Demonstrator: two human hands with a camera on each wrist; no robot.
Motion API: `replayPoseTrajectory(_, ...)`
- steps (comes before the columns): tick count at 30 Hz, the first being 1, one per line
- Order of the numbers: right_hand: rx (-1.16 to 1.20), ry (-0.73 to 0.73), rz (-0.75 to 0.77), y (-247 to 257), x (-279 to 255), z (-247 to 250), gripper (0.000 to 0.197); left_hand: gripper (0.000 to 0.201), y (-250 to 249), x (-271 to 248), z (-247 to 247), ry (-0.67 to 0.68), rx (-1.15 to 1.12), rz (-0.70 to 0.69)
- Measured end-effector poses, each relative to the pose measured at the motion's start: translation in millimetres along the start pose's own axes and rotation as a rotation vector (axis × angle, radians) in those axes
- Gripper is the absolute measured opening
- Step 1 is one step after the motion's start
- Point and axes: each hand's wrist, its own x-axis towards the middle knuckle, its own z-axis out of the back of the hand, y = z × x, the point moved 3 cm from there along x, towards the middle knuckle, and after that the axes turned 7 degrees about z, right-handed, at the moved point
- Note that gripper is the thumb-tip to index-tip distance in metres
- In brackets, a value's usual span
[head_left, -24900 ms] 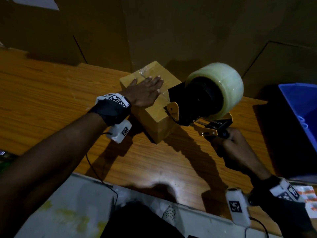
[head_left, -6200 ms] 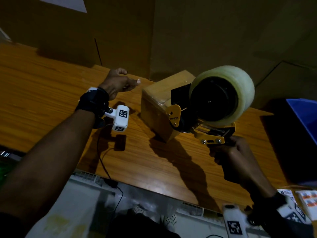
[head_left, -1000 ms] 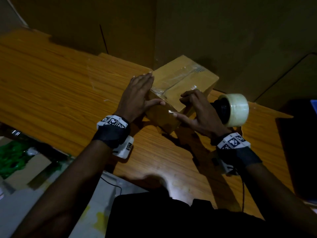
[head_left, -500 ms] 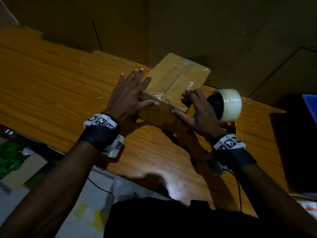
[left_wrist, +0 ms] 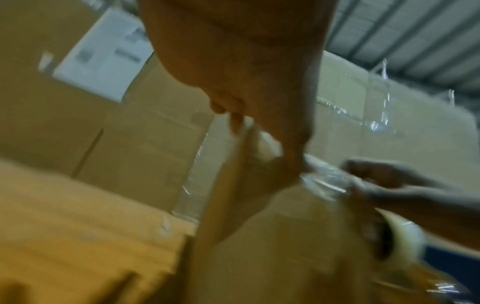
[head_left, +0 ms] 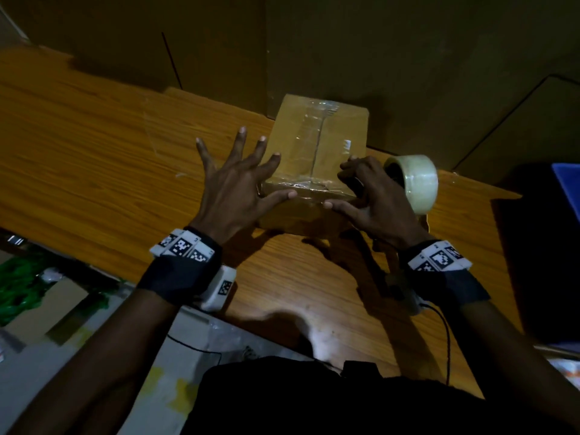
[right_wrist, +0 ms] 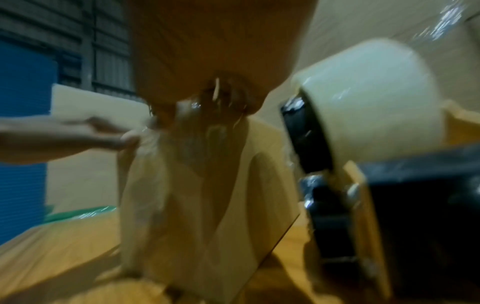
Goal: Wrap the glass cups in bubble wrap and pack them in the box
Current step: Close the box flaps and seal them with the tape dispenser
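A sealed cardboard box with clear tape along its top seam stands on the wooden table. My left hand is at its near left corner, fingers spread and straight, thumb pressing the taped near top edge. My right hand has bent fingers over the near right corner and its thumb along the same edge. In the blurred left wrist view the left hand meets the box at the shiny tape. The right wrist view shows the right hand on the box. No glass cups or bubble wrap are visible.
A tape dispenser with a large clear roll lies on the table just right of the box, behind my right hand. Tall cardboard sheets stand behind the table. A blue bin is at the far right; green material lies below left.
The tape dispenser, earlier in my right hand, now lies on the table. Over the last second my left fingers have spread wider and both thumbs stay on the box's near taped edge.
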Motion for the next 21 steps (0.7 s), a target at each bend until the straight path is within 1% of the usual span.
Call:
replayPoseTrajectory(2, -0.054, 0.001, -0.001, 3, 0, -6, 0.064, 0.083, 7, 8, 4, -0.002, -0.057, -0.077)
replayPoseTrajectory(5, -0.023, 0.017, -0.02, -1, 1, -7, 0.064, 0.077, 12, 9, 1, -0.054, -0.157, -0.146)
replayPoseTrajectory(8, -0.016, 0.041, -0.02, -6, 6, 0, 0.056, 0.067, 8, 1, -2, -0.117, -0.201, -0.128)
replayPoseTrajectory(10, 0.01, 0.042, -0.029, -9, 13, 4, 0.051, 0.062, 5, -7, -3, -0.125, -0.233, -0.094)
replayPoseTrajectory(13, 0.032, 0.073, -0.051, -6, 23, 10, 0.059, 0.06, 5, -15, 0, -0.075, -0.308, -0.041)
replayPoseTrajectory(15, -0.023, 0.143, -0.053, 1, 28, 9, 0.065, 0.057, 11, -12, 3, 0.005, -0.377, -0.04)
replayPoseTrajectory(17, -0.115, 0.199, -0.076, 9, 31, 2, 0.076, 0.054, 20, -3, 4, 0.099, -0.428, -0.075)
replayPoseTrajectory(19, -0.165, 0.137, -0.082, 15, 32, -6, 0.078, 0.051, 29, 6, 5, 0.154, -0.445, -0.132)
replayPoseTrajectory(21, -0.171, 0.057, -0.066, 16, 30, -14, 0.075, 0.052, 35, 13, 4, 0.175, -0.463, -0.178)
